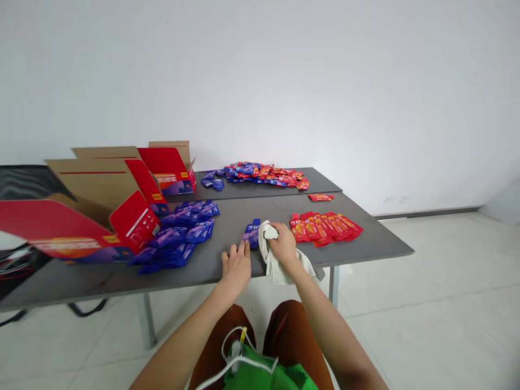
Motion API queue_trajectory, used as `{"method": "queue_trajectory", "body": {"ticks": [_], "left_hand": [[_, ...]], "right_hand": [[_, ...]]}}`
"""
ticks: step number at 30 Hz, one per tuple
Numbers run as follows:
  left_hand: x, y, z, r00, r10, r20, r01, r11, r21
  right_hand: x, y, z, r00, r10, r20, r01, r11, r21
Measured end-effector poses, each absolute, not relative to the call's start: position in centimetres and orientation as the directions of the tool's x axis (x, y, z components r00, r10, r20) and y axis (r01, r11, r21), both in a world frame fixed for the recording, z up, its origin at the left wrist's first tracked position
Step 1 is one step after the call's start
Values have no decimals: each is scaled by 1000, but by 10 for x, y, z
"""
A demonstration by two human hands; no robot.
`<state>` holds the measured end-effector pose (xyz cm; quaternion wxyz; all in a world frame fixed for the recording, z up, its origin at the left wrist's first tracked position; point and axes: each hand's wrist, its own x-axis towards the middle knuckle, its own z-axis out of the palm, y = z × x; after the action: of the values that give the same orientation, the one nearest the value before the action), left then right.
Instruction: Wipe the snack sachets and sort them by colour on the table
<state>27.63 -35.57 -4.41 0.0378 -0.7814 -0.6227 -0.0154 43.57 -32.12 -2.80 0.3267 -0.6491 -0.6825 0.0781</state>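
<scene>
A single blue pouch (251,234) lies flat near the front edge of the dark table. Fingertips of my left hand (236,265) rest at its lower left corner, the fingers stretched out on the tabletop. In my right hand (284,244) is a bunched white cloth (270,254), pressed down at the pouch's right side and partly covering it. The cloth's loose end hangs over the table edge. To the right, a row of overlapping red pouches (325,227) is spread out. Stacks of blue pouches (176,238) lie to the left.
Open red cartons (77,233) with raised brown flaps stand along the left of the table (244,206). A mixed heap of red and blue pouches (260,174) lies at the back. One red pouch (320,197) sits apart at the back right. A white wall rises behind.
</scene>
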Motion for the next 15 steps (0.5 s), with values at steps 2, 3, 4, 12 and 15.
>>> {"method": "queue_trajectory", "body": {"ticks": [2,3,4,12,15], "left_hand": [[269,-370,-44,227,972,69,974,-226,-21],[268,-373,-43,220,973,71,975,-220,-9],[269,-374,-43,207,976,69,978,-208,2],[302,-377,-44,66,982,177,998,-68,9],[305,-371,-38,57,991,123,998,-61,26]], "right_hand": [[432,-325,-23,-12,916,400,818,239,-523],[428,-327,-20,-59,906,419,816,286,-503],[424,-327,-18,-107,898,428,816,325,-478],[404,-309,-20,-289,934,209,910,336,-243],[401,-293,-24,-335,936,111,917,351,-188]]}}
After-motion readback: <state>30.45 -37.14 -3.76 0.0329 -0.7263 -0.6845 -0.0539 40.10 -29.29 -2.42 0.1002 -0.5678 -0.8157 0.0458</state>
